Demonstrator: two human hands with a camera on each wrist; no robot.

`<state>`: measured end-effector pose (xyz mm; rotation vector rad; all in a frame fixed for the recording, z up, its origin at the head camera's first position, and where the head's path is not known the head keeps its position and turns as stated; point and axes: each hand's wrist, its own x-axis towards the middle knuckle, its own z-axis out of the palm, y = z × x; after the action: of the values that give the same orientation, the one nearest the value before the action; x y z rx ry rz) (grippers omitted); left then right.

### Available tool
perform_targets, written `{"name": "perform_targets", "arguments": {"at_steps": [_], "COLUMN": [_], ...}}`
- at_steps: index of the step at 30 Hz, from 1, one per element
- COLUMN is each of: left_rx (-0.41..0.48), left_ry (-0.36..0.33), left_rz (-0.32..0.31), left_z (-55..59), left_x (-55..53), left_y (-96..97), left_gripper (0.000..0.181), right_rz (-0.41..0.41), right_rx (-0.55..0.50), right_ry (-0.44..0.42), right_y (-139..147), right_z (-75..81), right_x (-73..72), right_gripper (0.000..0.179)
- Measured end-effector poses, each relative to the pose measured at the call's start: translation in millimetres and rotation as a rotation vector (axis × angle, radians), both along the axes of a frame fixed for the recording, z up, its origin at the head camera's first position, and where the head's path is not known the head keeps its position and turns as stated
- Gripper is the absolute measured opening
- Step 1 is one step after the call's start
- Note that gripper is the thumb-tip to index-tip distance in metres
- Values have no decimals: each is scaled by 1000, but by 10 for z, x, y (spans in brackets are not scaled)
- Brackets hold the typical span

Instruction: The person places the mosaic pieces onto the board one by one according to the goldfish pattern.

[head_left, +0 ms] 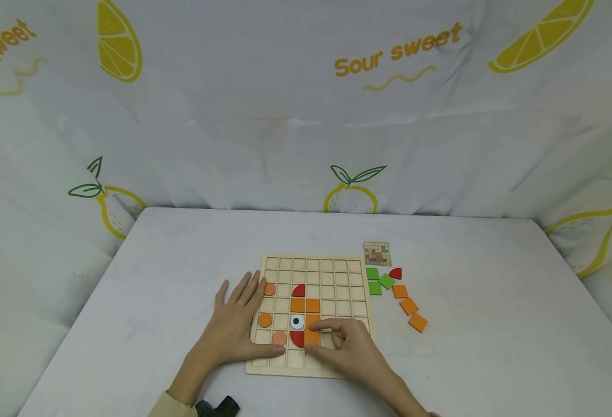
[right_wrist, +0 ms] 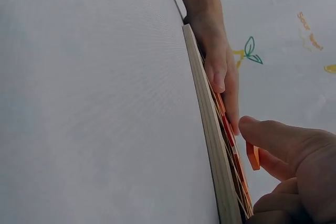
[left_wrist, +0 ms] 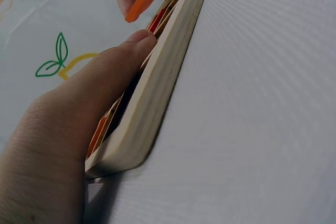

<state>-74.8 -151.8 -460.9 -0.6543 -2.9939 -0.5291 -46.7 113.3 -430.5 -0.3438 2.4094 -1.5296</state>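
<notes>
A wooden grid board (head_left: 340, 279) lies on the white table. Its cells hold several orange discs (head_left: 265, 319), two red quarter-round tiles (head_left: 299, 291), orange squares (head_left: 297, 305) and a white tile with a black eye dot (head_left: 297, 321). My left hand (head_left: 233, 330) rests over the board's left edge, fingers spread and thumb along the near side. With thumb and index finger, my right hand (head_left: 355, 347) pinches an orange square tile (right_wrist: 253, 156). In both wrist views that tile is raised and tilted just above the board; its final cell contact is not visible.
Right of the board lie green squares (head_left: 372, 274), a red quarter-round tile (head_left: 396, 273) and several loose orange squares (head_left: 409, 306). A small pattern card (head_left: 377, 253) is behind them. A black object (head_left: 222, 407) shows by my left wrist. A printed cloth hangs behind the table.
</notes>
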Motion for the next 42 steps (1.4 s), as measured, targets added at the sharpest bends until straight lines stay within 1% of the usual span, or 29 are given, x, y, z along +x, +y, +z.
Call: {"name": "perform_targets", "arguments": {"at_steps": [5,12,20,24,37,42], "left_rx": [0,-3,-1,0,1,2], "left_ry": [-2,-4,-17,-12,-7,-13], "left_rz": [4,7,13,11,9,11], "left_z": [-2,-2,3,-1,-24,-24], "left_x": [-2,-4,-10,-9,-11,-10], "left_y": [3,6,7,6,0,2], "left_gripper": [134,134,134,134,134,135], "right_rz": [-14,-12,-10,-15,-18,-1], "right_rx": [17,27,58,65,65,57], "right_ry": [-1,22,5,1,2,1], "right_y": [-7,-12,-6,-7,-5,-1], "right_z": [-36,-59,-61,-62,-53,-51], "right_x": [-7,-2,-2,0,-3,2], "right_gripper": [28,26,28,29,27,27]}}
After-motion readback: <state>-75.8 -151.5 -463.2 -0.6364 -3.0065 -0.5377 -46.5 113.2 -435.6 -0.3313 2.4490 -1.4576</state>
